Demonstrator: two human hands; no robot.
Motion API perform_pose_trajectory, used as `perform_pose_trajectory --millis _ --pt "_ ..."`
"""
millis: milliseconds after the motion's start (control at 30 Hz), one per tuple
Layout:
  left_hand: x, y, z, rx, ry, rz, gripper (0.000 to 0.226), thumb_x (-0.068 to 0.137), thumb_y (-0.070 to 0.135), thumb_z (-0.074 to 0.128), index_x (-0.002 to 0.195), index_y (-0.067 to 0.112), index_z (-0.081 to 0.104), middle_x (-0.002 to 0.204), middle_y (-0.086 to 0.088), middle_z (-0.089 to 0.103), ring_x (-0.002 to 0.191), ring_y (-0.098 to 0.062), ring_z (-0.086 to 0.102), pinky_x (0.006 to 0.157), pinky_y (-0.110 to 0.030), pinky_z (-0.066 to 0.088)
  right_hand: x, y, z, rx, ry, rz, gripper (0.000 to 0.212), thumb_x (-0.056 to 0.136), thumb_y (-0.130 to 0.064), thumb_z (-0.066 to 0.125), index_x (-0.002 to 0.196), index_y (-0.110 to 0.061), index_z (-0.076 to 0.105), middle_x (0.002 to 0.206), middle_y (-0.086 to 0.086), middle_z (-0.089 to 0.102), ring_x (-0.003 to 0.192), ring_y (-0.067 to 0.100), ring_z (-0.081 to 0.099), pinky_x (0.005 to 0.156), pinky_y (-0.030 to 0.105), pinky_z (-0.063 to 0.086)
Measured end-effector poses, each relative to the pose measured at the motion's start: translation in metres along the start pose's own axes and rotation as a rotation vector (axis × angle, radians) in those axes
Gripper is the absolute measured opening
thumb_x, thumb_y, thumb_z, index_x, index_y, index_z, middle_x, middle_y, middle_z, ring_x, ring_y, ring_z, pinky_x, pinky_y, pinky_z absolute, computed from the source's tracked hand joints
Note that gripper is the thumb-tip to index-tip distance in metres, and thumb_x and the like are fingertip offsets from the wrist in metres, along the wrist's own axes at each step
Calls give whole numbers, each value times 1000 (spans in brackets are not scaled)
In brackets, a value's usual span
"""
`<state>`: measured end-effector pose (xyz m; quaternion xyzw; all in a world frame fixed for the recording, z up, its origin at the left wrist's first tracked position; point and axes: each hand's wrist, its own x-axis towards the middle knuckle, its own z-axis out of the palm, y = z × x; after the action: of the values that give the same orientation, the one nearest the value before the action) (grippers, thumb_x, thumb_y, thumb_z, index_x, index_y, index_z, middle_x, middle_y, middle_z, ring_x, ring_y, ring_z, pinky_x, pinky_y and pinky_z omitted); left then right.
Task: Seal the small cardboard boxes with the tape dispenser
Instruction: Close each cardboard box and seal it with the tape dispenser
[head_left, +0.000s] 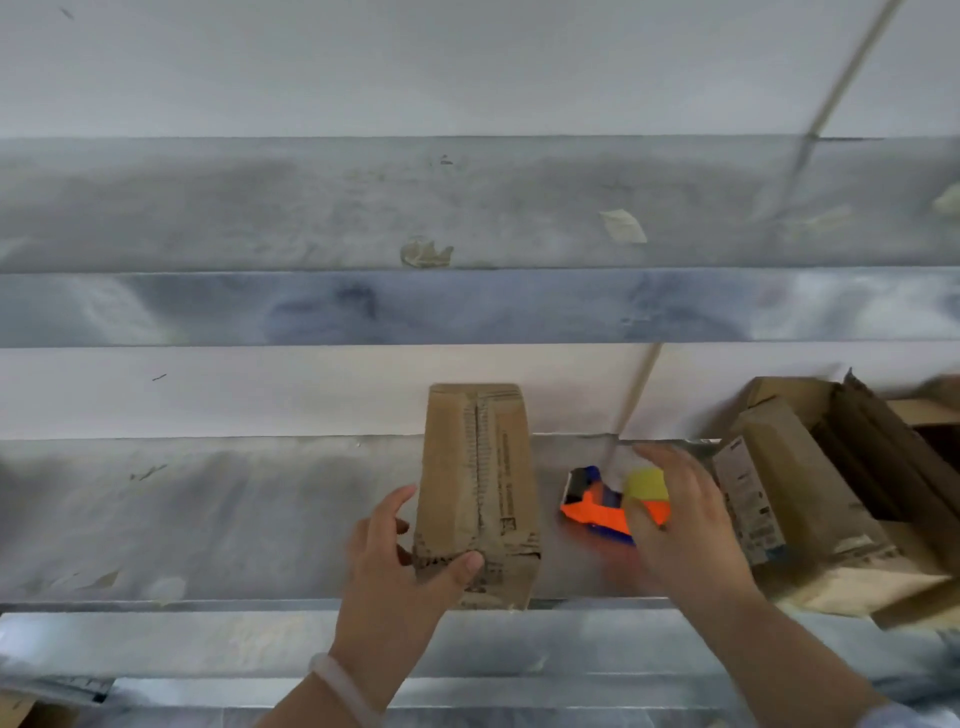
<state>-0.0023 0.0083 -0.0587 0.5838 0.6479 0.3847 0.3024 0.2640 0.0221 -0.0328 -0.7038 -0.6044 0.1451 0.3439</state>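
Box: small cardboard box (475, 493), centre of frame, lying on the metal table (234, 519) w/ its long side running away from the camera. Plain brown, dark printed text and a seam line down the top face, edges scuffed; near end reaches the table's front lip.
Left hand: left hand (395, 577) grips the box's near end, thumb (462, 564) pressed on the top face, fingers on the box's left side. Pale bracelet (340, 686) on the wrist.
Tape dispenser: tape dispenser (597, 512) just right of the box, orange and blue body, yellowish roll (647, 483) at its right end.
Right hand: right hand (685, 530) is at the dispenser, fingers spread round the roll; heavy blur, can't tell if it actually holds it.
Other boxes: pile of cardboard boxes (821, 499) at right edge, tilted, one w/ a white label.
Upper shelf: tape scraps (426, 253) stuck on the metal, centre-top.
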Motion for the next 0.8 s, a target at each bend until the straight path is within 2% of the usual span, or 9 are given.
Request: perform_pose_trajectory --millis 67,167,233,267,333,400,533,667,800 --pt "-4 14 0 -44 66 53 77 67 43 83 127 44 35 112 12 37 102 -6 48 67 -8 47 15 29 -13 -164 -152 126 67 88 -23 63 145 -31 30 151 -9 26 142 14 22 116 35 24" --pt "-10 53 1 71 184 460 45 79 45 65 122 41 49 112 13 44 110 -3 47 85 -12 42 19 61 -18 -226 -318 240 71 88 -30 63 148 -32 24 152 1 30 137 22 34 111 41 34" --pt "-18 81 13 68 19 698 31 86 39 58 116 40 56 107 17 54 106 -3 52 89 -19 43 14 72 -18 -235 -308 215 67 87 -30 63 144 -35 30 142 0 43 128 20 44 105 39 41" --pt "-21 95 22 20 -131 703 28 88 36 57 116 41 58 106 20 56 103 -2 55 88 -17 43 11 73 -18 -245 -288 191 64 87 -33 64 143 -36 33 138 -2 47 125 18 46 102 36 42" --pt "-29 121 50 -110 -449 416 28 93 31 55 119 43 55 109 22 57 102 2 57 82 -8 41 1 71 -18 -244 -250 153 62 86 -43 65 140 -37 37 132 -7 51 121 15 49 98 33 43" --pt "-30 131 84 -270 -650 -108 22 98 24 52 117 36 54 107 19 56 93 5 57 79 -7 42 -8 65 -16 -227 -237 126 64 84 -50 66 140 -34 38 129 -9 52 120 14 49 97 30 42" --pt "-18 108 142 -527 -578 -640 16 99 30 51 95 25 66 98 5 72 94 -10 65 94 -32 48 -30 69 -8 -189 -204 -31 74 73 -49 75 137 -24 46 120 -3 59 110 20 60 89 33 50" --pt "-7 94 164 -654 -439 -743 20 95 29 59 107 15 67 100 -9 74 97 -26 70 94 -46 53 -46 74 -3 -204 -269 -128 86 73 -38 74 147 -27 32 129 -3 46 117 19 49 98 32 45" --pt "-10 95 160 -537 -375 -644 14 95 22 59 93 13 69 94 -14 75 89 -29 71 85 -44 56 -47 75 -15 28 -273 -103 59 84 -38 65 136 -44 39 121 -18 45 107 0 49 90 19 44"
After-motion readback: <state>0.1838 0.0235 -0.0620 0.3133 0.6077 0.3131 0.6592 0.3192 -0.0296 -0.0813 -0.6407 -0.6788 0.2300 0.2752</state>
